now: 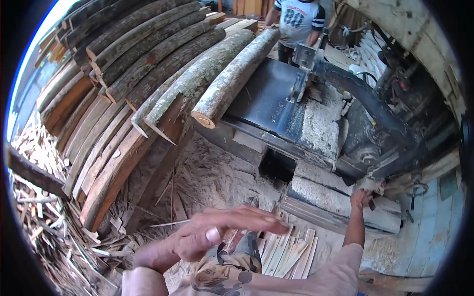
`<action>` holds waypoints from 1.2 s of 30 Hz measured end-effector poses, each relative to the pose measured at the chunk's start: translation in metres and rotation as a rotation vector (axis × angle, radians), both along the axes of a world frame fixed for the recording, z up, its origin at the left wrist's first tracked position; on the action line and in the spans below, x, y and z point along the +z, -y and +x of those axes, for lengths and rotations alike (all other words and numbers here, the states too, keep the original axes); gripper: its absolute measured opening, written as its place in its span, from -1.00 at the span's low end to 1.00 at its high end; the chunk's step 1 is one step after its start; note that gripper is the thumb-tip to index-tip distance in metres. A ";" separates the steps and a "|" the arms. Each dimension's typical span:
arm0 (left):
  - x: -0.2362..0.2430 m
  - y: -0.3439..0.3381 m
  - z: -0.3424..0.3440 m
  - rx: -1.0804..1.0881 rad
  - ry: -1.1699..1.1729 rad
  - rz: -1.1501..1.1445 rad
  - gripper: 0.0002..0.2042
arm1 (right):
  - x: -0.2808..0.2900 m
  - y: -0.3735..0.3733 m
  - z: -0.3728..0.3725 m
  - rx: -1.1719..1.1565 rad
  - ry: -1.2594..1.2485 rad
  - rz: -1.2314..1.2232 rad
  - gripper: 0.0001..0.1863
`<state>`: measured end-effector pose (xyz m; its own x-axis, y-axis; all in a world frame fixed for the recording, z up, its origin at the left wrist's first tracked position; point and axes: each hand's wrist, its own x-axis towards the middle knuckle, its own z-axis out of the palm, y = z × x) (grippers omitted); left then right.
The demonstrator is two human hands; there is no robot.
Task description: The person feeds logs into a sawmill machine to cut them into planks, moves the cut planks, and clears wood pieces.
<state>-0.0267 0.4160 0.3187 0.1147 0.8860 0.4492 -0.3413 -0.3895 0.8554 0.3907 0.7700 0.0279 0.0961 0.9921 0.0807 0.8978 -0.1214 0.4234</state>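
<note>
My left hand point(222, 232) is held in the air in front of my body, its fingers stretched out flat and nothing in it. Out to the right, my right hand point(362, 198) reaches to the lower side of a saw machine point(368, 123), fingers curled by a small dark part; what they grip is too small to make out. The machine has a dark metal table point(269, 91) with sawdust on its right side. A round log point(237, 76) with pale, blotchy bark lies along the table's left edge, its cut end toward me.
Stacked logs and half-logs point(143, 64) fill the left side. Thin wood strips point(289, 254) lie by my legs, and offcuts point(44, 232) litter the lower left. A person point(301, 19) stands beyond the table. Sawdust-covered beams point(321, 197) lie below the machine, beside a dark square opening point(277, 165).
</note>
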 end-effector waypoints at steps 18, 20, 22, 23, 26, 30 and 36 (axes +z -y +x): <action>-0.023 -0.068 -0.027 -0.032 0.177 -0.142 -0.56 | -0.001 0.101 0.103 -0.617 -1.583 0.094 -0.70; -0.026 -0.061 -0.049 -0.013 0.204 -0.137 -0.56 | 0.013 0.153 0.031 -0.751 -1.794 0.310 -0.81; -0.026 -0.052 -0.071 -0.022 0.225 -0.112 -0.57 | -0.002 0.200 0.000 -0.762 -1.844 0.442 -0.61; -0.025 -0.044 -0.081 -0.003 0.233 -0.090 -0.57 | -0.006 0.215 -0.029 -0.735 -1.819 0.466 -0.56; -0.021 -0.044 -0.113 -0.008 0.278 -0.008 -0.57 | -0.010 0.255 -0.095 -0.633 -1.769 0.426 -0.45; -0.001 -0.045 -0.159 0.009 0.332 0.148 -0.56 | 0.042 0.203 -0.221 -0.419 -1.913 0.223 -0.51; 0.028 -0.033 -0.209 0.087 0.414 0.467 -0.54 | 0.094 0.044 -0.375 -0.147 -2.248 -0.183 -0.79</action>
